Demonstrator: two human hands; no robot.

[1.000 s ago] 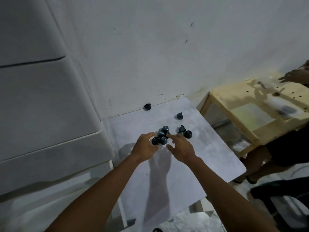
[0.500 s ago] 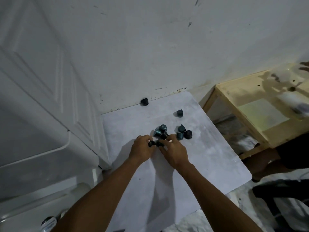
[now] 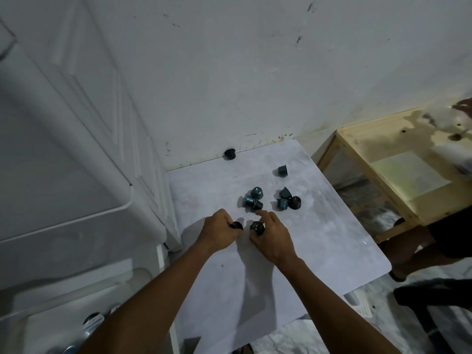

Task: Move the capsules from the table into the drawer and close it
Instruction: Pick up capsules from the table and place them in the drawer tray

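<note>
Several dark capsules lie on the grey table (image 3: 319, 241). One cluster of capsules (image 3: 252, 199) sits mid-table, another cluster (image 3: 288, 200) to its right, a single capsule (image 3: 282, 171) farther back, and one capsule (image 3: 229, 154) against the wall. My left hand (image 3: 219, 229) grips a dark capsule (image 3: 236, 225). My right hand (image 3: 274, 236) holds another capsule (image 3: 256, 226), its index finger stretched toward the mid-table cluster. The open white drawer (image 3: 63, 328) at lower left holds a few capsules (image 3: 93, 318).
A white plastic cabinet (image 3: 76, 162) stands left of the table. The wall (image 3: 255, 72) closes off the back. A wooden table (image 3: 398, 159) stands to the right, with another person's hand (image 3: 463, 107) over it and legs below.
Both hands have drawn back from the mid-table cluster toward me, each with a capsule in its fingers. The view has tilted down, showing more of the drawer.
</note>
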